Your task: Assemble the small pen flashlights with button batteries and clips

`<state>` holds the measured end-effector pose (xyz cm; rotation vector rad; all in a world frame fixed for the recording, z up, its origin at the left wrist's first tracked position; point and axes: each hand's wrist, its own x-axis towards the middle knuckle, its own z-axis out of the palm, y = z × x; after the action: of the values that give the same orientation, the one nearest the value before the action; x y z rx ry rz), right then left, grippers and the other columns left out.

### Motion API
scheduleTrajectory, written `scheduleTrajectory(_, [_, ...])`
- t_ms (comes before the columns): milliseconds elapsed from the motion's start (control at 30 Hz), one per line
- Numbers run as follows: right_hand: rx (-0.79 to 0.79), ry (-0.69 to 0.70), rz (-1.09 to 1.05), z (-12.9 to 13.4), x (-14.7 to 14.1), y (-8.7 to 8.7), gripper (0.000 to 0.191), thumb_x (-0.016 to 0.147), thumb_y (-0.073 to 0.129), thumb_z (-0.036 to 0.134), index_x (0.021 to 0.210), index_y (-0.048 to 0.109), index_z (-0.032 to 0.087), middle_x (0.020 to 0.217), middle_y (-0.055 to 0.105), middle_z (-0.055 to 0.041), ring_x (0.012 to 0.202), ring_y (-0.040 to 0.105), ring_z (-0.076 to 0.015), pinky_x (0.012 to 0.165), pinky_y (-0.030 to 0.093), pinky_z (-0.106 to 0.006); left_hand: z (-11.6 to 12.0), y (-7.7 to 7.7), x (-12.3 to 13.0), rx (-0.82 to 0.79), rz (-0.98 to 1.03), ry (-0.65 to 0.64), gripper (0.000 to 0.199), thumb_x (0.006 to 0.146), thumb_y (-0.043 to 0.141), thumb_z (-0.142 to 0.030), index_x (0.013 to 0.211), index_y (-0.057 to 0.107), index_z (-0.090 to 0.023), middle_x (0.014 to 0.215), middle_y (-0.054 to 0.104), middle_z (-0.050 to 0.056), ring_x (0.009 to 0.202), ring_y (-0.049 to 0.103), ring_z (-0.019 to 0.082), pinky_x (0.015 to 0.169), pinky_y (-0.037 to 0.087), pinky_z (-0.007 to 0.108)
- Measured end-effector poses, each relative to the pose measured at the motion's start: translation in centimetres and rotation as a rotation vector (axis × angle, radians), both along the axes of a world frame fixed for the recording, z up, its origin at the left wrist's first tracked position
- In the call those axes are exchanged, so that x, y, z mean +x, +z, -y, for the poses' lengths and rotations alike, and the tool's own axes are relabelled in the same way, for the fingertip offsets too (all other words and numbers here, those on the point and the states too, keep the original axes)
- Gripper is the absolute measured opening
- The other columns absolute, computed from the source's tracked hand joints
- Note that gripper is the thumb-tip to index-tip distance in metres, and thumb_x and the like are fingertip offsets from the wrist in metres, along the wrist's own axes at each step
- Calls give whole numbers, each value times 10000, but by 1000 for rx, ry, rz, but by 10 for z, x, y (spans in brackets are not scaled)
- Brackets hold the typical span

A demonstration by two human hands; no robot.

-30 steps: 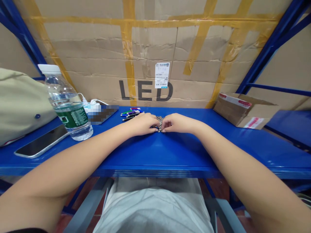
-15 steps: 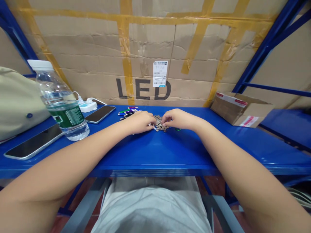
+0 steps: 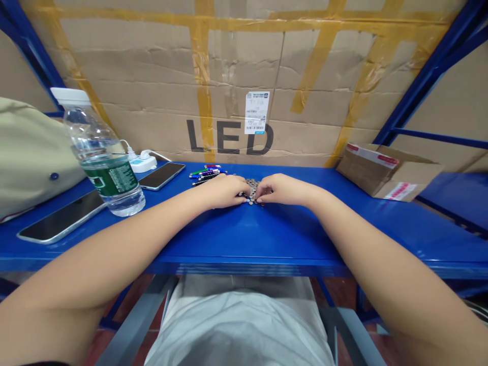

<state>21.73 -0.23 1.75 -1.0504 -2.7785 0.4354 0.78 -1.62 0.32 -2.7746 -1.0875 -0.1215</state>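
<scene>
A small heap of round, dull metallic pieces that look like coins (image 3: 252, 189) lies on the blue table (image 3: 244, 236), between my two hands. My left hand (image 3: 229, 191) rests at the heap's left side, thumb and curved fingers apart around its edge. From the right, my right hand (image 3: 278, 189) touches the pieces with bent fingers, and a gap shows between thumb and forefinger. Parts of the heap are hidden under both hands. Several pens (image 3: 206, 174) lie just behind my left hand.
At left stand a water bottle (image 3: 112, 178) and a pale bag (image 3: 34, 157), with two phones (image 3: 57, 219) and a white power strip (image 3: 143, 163). An open carton (image 3: 368, 170) is at right. A large cardboard sheet (image 3: 163, 101) backs the table.
The view has shifted slightly, so most things appear a little further right. My hands have drawn closer together around the coins, and the right fingers now cover more of the heap's right side.
</scene>
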Motion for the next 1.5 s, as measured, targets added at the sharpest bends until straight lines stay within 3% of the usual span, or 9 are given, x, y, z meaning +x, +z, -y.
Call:
scheduleTrajectory(233, [99,-52,-24,0,6,4,232,767,645,225,983,728,214,1052,706,-50,956,628,-202,829,476,-287,-8,3,-9,-34,-24,49,217,863,560,-292,1023,674,-200,1004,669,57,930,623,195,774,433,265])
scheduleTrajectory(700, [1,-126,129,-19,27,5,144,749,612,206,830,731,212,843,733,-11,751,643,-163,665,475,-263,-12,12,-19,12,-29,79,185,822,563,-226,912,724,-239,934,713,2,859,619,160,734,423,253])
scheduleTrajectory(1033, [-5,-105,111,-16,23,3,144,746,628,263,825,740,218,810,732,-16,713,640,-160,631,475,-260,-12,12,-19,25,-49,109,203,833,537,-251,899,726,-221,923,702,24,839,602,167,710,416,262])
scheduleTrajectory(1267, [-6,-70,113,-14,19,2,147,759,620,228,838,743,213,875,735,-20,783,651,-165,701,481,-266,-12,10,-16,30,-86,97,242,853,491,-291,784,709,-210,851,687,22,780,592,168,627,373,264])
scheduleTrajectory(1500, [11,-63,114,-14,17,0,139,763,609,200,828,732,204,859,726,-17,753,634,-153,669,463,-256,-14,4,-13,3,-66,50,183,847,547,-268,842,723,-218,873,696,22,850,613,172,735,410,260])
